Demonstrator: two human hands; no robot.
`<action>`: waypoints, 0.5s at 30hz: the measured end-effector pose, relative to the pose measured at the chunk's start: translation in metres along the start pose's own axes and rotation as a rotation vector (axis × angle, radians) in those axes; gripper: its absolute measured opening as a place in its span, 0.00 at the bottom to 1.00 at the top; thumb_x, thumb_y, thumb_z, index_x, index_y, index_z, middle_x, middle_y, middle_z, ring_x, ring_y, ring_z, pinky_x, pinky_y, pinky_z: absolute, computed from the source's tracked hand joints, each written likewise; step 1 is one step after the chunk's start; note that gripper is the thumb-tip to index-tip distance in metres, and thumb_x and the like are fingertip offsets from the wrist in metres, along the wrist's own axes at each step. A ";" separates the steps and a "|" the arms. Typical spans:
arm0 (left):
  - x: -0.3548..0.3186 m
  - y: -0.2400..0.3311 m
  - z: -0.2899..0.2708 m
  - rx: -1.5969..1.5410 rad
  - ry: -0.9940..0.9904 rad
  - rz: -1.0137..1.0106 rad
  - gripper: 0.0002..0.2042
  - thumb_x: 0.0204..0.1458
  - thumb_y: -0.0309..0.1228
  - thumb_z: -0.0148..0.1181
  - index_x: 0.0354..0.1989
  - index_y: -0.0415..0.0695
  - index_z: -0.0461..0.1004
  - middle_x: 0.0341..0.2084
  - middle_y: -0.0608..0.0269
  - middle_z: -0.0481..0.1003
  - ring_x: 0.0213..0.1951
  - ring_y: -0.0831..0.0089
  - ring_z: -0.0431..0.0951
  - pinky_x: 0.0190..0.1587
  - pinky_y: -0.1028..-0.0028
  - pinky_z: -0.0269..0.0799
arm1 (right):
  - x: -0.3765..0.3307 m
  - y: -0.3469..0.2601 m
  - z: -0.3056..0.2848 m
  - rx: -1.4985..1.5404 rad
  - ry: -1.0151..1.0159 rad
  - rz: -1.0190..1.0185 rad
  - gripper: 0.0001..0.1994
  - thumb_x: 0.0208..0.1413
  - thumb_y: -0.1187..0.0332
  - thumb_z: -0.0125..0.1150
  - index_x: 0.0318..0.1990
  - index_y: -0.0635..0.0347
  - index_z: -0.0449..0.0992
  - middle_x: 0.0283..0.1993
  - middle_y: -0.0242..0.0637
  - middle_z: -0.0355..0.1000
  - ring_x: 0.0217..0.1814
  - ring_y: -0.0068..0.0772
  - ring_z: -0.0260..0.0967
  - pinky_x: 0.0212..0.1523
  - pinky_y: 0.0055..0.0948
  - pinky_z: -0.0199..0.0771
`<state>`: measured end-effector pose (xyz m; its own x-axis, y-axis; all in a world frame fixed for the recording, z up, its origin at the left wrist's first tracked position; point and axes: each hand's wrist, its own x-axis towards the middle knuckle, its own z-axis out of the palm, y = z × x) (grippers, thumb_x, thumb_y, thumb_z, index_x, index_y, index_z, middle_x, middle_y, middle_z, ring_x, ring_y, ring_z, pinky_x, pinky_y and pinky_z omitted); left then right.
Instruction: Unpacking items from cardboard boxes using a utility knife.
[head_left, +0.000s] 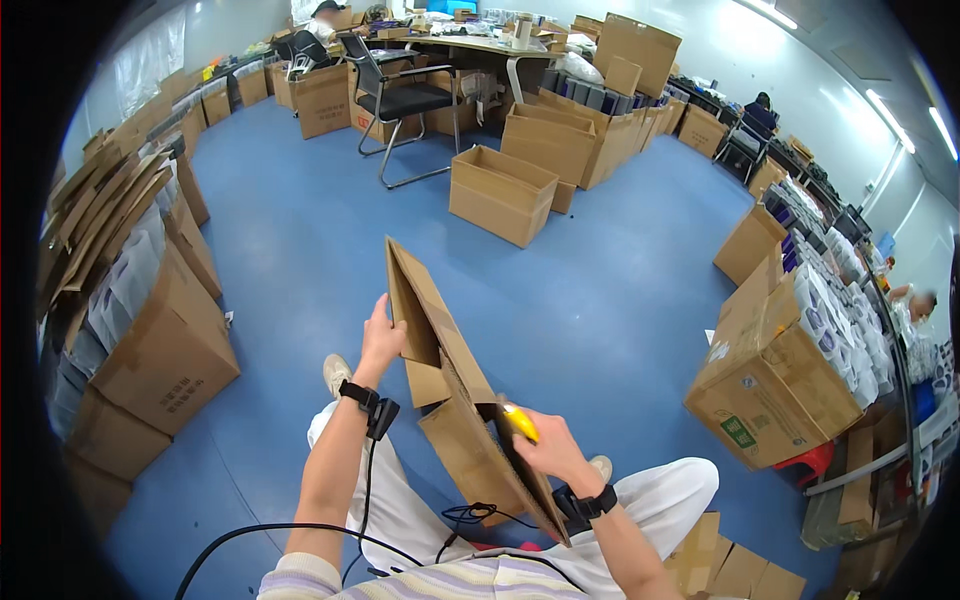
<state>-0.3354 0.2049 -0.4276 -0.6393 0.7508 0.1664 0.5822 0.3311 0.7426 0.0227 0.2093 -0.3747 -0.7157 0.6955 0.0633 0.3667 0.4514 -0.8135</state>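
A partly folded brown cardboard box stands tilted between my knees, its long flaps partly open. At its far left edge my left hand grips the cardboard, thumb at the rim and index finger stretched forward. My right hand is closed around a yellow utility knife and rests by the near right side of the box, over the gap between the panels. The knife's tip is hidden against the cardboard. A black cable crosses the lower part of the box.
Cartons with wrapped goods and flattened cardboard line the left. More filled cartons stand at right, with a red stool beside them. Ahead are an open box and a black chair. Other people sit farther off.
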 end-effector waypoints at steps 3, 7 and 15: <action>0.005 0.014 -0.007 -0.620 0.027 -0.117 0.31 0.56 0.25 0.57 0.69 0.41 0.53 0.31 0.59 0.79 0.28 0.74 0.79 0.27 0.73 0.75 | 0.022 -0.011 0.006 -0.118 -0.047 -0.336 0.26 0.48 0.76 0.56 0.58 0.63 0.69 0.45 0.55 0.74 0.44 0.57 0.74 0.43 0.43 0.75; 0.020 0.016 -0.030 -0.943 0.282 -0.087 0.30 0.58 0.26 0.57 0.69 0.43 0.55 0.30 0.64 0.76 0.30 0.80 0.75 0.26 0.77 0.69 | 0.048 -0.035 -0.011 -0.232 0.030 -0.426 0.28 0.48 0.78 0.59 0.61 0.62 0.66 0.57 0.49 0.71 0.52 0.55 0.71 0.52 0.42 0.74; 0.041 -0.058 -0.022 -0.923 0.666 -0.385 0.36 0.52 0.21 0.57 0.69 0.41 0.46 0.58 0.46 0.63 0.61 0.59 0.64 0.61 0.62 0.61 | 0.114 0.002 0.015 -0.240 -0.012 -0.489 0.26 0.47 0.75 0.60 0.58 0.59 0.72 0.54 0.49 0.73 0.52 0.53 0.72 0.51 0.38 0.75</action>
<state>-0.4059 0.2041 -0.4496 -0.9849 0.1596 -0.0677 -0.1095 -0.2699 0.9566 -0.0670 0.2808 -0.3774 -0.8430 0.3665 0.3936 0.1137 0.8367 -0.5357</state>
